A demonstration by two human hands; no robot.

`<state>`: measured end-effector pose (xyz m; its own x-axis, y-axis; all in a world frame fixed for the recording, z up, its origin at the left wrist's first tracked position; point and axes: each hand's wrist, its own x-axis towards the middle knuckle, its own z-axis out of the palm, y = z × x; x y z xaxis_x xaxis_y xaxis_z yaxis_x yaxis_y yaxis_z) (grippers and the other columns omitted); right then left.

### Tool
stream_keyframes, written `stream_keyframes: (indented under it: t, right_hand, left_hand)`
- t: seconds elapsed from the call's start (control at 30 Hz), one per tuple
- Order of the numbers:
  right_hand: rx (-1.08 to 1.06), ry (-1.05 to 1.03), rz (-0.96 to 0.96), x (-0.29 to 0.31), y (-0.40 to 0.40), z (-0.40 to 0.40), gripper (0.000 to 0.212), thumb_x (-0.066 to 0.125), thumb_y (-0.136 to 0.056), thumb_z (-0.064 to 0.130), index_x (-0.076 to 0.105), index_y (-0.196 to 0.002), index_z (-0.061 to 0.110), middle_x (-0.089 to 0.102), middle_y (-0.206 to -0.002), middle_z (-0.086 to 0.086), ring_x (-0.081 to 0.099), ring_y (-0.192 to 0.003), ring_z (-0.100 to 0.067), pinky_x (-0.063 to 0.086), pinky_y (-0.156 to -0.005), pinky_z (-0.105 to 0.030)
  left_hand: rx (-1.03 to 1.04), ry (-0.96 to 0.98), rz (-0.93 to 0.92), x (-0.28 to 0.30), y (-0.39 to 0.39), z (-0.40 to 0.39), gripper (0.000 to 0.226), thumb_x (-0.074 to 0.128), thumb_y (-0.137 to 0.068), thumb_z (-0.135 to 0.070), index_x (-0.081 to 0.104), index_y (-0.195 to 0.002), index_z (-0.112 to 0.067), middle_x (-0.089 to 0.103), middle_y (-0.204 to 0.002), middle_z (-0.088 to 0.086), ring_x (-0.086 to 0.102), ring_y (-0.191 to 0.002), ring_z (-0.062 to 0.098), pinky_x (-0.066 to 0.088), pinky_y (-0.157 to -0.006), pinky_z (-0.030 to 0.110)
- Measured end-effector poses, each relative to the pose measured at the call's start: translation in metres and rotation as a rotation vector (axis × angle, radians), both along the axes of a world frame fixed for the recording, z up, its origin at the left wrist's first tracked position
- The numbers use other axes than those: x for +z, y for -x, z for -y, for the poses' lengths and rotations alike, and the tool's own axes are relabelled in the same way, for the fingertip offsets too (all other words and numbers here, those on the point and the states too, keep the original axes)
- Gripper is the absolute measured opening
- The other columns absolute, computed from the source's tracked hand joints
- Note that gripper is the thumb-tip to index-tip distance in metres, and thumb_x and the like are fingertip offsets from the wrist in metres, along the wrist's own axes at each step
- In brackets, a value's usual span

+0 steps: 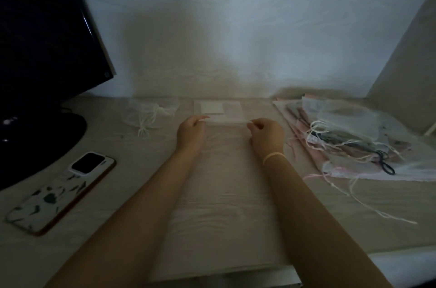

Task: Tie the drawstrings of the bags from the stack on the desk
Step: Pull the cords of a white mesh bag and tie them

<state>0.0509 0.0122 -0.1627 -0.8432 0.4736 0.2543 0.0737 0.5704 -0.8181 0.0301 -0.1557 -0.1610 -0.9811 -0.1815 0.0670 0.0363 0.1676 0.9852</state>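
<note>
A long sheer pale bag (224, 181) lies flat on the desk between my forearms, its top end pointing toward the wall. My left hand (190, 133) pinches the bag's top edge at its left corner. My right hand (266, 134) pinches the same top edge at the right corner, fingers curled. A thin white drawstring or hem band (225, 121) runs taut between the two hands. The stack of sheer bags (349, 136) with tangled loose drawstrings lies at the right. One tied bag (151, 114) with white strings sits at the back left.
A dark monitor (47, 35) on a round base stands at the left. A phone (61, 193) in a patterned case lies face down at the front left. Loose strings (368, 202) trail from the stack toward the front. A wall runs along the desk's far edge.
</note>
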Motion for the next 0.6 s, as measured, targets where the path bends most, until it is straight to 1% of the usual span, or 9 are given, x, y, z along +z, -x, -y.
stream_keyframes:
  t: [0.07,0.13,0.17,0.23,0.3,0.33,0.47,0.53,0.6]
  right_hand:
    - [-0.001,0.02,-0.008,-0.002,0.001,-0.011,0.017,0.065,-0.086,0.023,0.074,-0.088,0.008,0.072,-0.081,-0.012,0.067,-0.076,-0.026,0.054,-0.08,-0.038]
    - [-0.002,-0.009,-0.002,0.001,0.0,-0.017,0.022,0.063,-0.087,0.027,0.072,-0.079,0.008,0.069,-0.071,-0.013,0.063,-0.069,-0.026,0.053,-0.074,-0.038]
    - [0.004,0.005,-0.014,0.003,-0.001,-0.018,0.024,0.062,-0.087,0.027,0.071,-0.075,0.009,0.066,-0.067,-0.01,0.062,-0.067,-0.026,0.053,-0.072,-0.038]
    - [0.018,0.027,-0.005,0.009,-0.002,-0.018,0.024,0.058,-0.088,0.026,0.069,-0.071,0.013,0.063,-0.065,-0.001,0.058,-0.063,-0.018,0.048,-0.068,-0.03]
    - [0.008,0.084,0.06,0.015,-0.004,-0.016,0.027,0.054,-0.088,0.022,0.064,-0.064,0.013,0.059,-0.06,0.003,0.053,-0.058,-0.012,0.04,-0.063,-0.025]
    - [0.023,0.236,0.065,0.018,-0.004,-0.015,0.031,0.052,-0.087,0.02,0.059,-0.058,0.013,0.056,-0.054,0.002,0.052,-0.055,-0.014,0.04,-0.06,-0.026]
    - [0.308,1.212,-0.029,0.023,-0.012,-0.017,0.044,0.04,-0.089,0.019,0.039,-0.045,0.017,0.046,-0.049,-0.003,0.045,-0.05,-0.019,0.038,-0.054,-0.026]
    - [0.403,1.391,-0.102,0.022,-0.016,-0.021,0.045,0.04,-0.091,0.022,0.048,-0.047,0.015,0.052,-0.054,-0.004,0.05,-0.052,-0.019,0.042,-0.056,-0.025]
    - [0.405,1.461,-0.156,0.02,-0.016,-0.024,0.039,0.04,-0.095,0.025,0.059,-0.064,0.01,0.064,-0.062,-0.006,0.063,-0.055,-0.02,0.052,-0.058,-0.024]
  left_hand:
    - [-0.007,0.0,0.01,-0.003,0.003,0.002,0.022,0.055,-0.09,-0.016,0.07,-0.106,-0.016,0.071,-0.108,0.013,0.064,-0.101,0.029,0.048,-0.076,0.028]
    - [-0.002,-0.006,0.054,-0.005,0.007,0.006,0.013,0.06,-0.082,-0.02,0.063,-0.095,-0.025,0.069,-0.094,0.013,0.066,-0.086,0.03,0.051,-0.066,0.035]
    - [0.016,-0.002,0.071,-0.004,0.007,0.011,0.01,0.06,-0.079,-0.023,0.059,-0.088,-0.025,0.066,-0.085,0.009,0.063,-0.075,0.026,0.046,-0.058,0.032]
    - [0.052,0.022,0.073,-0.002,0.008,0.021,0.012,0.058,-0.072,-0.031,0.056,-0.079,-0.023,0.06,-0.074,0.001,0.054,-0.066,0.02,0.04,-0.056,0.027]
    - [0.069,0.072,0.048,0.001,0.004,0.029,0.021,0.057,-0.068,-0.037,0.059,-0.073,-0.017,0.058,-0.067,0.001,0.053,-0.066,0.02,0.041,-0.06,0.03]
    - [0.073,0.116,0.034,0.002,0.002,0.032,0.022,0.058,-0.071,-0.036,0.062,-0.073,-0.014,0.059,-0.067,0.002,0.054,-0.067,0.021,0.042,-0.062,0.032]
    - [0.011,0.266,0.015,0.01,-0.01,0.036,0.022,0.059,-0.082,-0.027,0.069,-0.069,-0.012,0.06,-0.063,0.0,0.054,-0.066,0.016,0.039,-0.06,0.027]
    - [-0.06,0.325,0.032,0.014,-0.016,0.034,0.026,0.059,-0.083,-0.03,0.069,-0.063,-0.015,0.058,-0.059,-0.003,0.053,-0.061,0.012,0.038,-0.057,0.023]
    - [-0.099,0.363,0.037,0.014,-0.017,0.035,0.03,0.06,-0.084,-0.032,0.067,-0.061,-0.014,0.058,-0.058,-0.002,0.053,-0.06,0.013,0.038,-0.057,0.023]
